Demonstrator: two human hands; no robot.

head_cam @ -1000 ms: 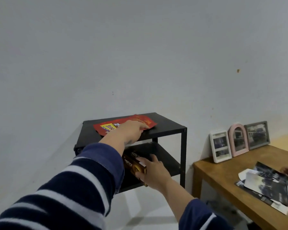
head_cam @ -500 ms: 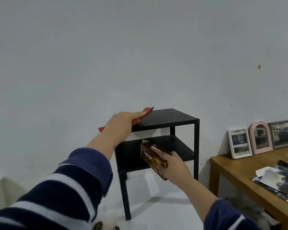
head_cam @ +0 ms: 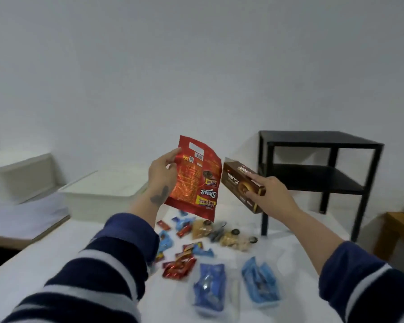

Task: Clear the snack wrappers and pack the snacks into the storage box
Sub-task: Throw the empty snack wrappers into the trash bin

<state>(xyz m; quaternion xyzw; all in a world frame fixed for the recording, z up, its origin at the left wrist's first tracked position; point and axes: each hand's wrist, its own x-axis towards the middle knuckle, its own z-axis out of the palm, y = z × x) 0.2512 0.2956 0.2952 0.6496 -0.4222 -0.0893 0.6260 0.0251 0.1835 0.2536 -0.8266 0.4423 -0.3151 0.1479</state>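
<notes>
Head view. I see a white floor (head_cam: 289, 259) below a plain grey wall (head_cam: 196, 66), which fills the upper half. At the right a black shelf (head_cam: 322, 148) stands on the floor near the wall, with a top and 1 lower level, both bare where I can see them. A corner of a wooden table (head_cam: 399, 220) shows at the far right edge. At the left, 2 white boxes: a lidded box (head_cam: 103, 190) near the middle and a taller bin (head_cam: 16, 173) behind it, beside the wall.

Both of my arms wear navy sleeves with white stripes and reach forward, well apart. My left hand (head_cam: 161, 180) grips a red bag (head_cam: 196, 180) by its left edge, thumb on the printed face; the bag hangs upside down in the air, above the floor. My right hand (head_cam: 271, 194) grips a brown carton (head_cam: 243, 185) at its near end, fingers curled over the top edge; the carton tilts, its far end up and just beside the bag.

Under the hands, loose snacks (head_cam: 191, 241) lie scattered on the floor: small red and blue wrapped pieces, 3 tan packs, and, nearest me, 2 clear packs (head_cam: 236, 285) of blue-wrapped pieces side by side. None lies in a box.
</notes>
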